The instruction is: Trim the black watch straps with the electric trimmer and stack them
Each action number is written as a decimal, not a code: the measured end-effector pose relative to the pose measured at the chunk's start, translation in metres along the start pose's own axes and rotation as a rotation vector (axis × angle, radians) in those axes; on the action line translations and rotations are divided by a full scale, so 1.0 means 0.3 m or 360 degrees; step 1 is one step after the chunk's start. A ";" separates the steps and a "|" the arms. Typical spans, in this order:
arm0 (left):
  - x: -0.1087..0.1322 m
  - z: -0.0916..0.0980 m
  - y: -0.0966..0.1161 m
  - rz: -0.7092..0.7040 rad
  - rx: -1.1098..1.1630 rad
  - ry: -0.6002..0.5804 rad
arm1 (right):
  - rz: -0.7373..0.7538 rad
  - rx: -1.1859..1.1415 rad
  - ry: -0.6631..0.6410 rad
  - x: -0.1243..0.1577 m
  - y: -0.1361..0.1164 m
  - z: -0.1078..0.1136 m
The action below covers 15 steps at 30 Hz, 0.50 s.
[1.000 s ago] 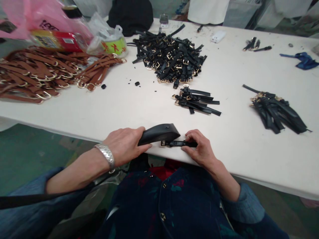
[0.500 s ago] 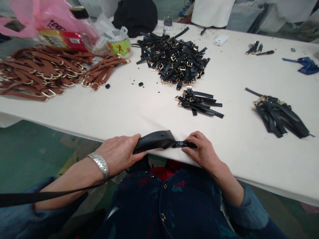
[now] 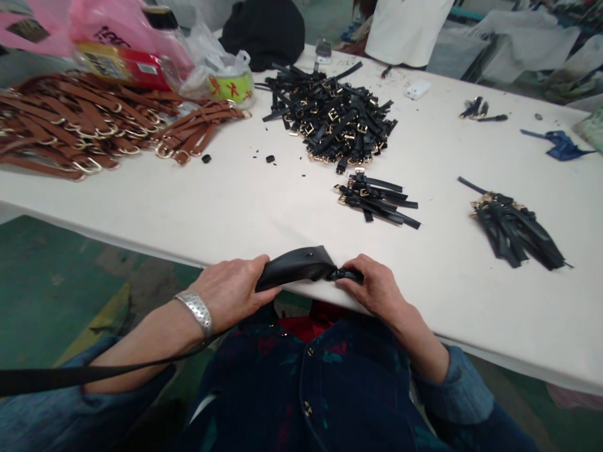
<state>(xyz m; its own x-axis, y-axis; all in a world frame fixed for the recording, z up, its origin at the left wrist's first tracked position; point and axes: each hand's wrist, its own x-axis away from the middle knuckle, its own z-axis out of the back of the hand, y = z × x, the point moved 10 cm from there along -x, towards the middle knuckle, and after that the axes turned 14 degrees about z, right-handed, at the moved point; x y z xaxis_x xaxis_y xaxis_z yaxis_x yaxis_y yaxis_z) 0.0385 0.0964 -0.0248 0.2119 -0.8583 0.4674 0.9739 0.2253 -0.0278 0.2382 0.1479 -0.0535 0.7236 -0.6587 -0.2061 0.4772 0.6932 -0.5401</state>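
Observation:
At the table's near edge, my left hand (image 3: 235, 285) is closed around a wide black leather strap (image 3: 296, 267). A long thin part of black strap trails from beneath that wrist to the left edge of the view. My right hand (image 3: 374, 282) pinches a narrow black buckle strap (image 3: 349, 274) at the wide strap's right end, where the two meet. The fingers cover much of the narrow piece. Beyond my hands lies a small group of black buckle straps (image 3: 377, 196) with gold buckles.
A large heap of black buckle straps (image 3: 336, 116) lies mid-table. Brown straps (image 3: 80, 122) with gold rings fill the left, near a pink bag (image 3: 113, 31) and a jar (image 3: 233, 88). Right are a black strap bundle (image 3: 511, 223), a blue cloth piece (image 3: 560, 145) and a white device (image 3: 417, 89).
My right hand has shifted slightly left, closer to the wide strap, and the narrow strap has turned at the joint. The whole view has moved a little.

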 end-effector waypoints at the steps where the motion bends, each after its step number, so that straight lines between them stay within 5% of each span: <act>1: 0.000 -0.001 0.000 -0.0002 0.0009 -0.0001 | -0.0015 0.0010 0.0003 0.000 0.002 -0.001; 15: -0.016 -0.027 -0.032 -0.0024 0.0236 0.0022 | -0.0154 0.0035 0.0022 -0.006 -0.007 -0.032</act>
<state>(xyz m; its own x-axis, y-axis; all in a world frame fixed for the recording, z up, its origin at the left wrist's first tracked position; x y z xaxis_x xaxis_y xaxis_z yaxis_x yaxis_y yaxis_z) 0.0287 0.0946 -0.0339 0.1995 -0.8681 0.4545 0.9544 0.2772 0.1106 0.2311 0.1448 -0.0600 0.6666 -0.7268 -0.1655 0.5555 0.6324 -0.5398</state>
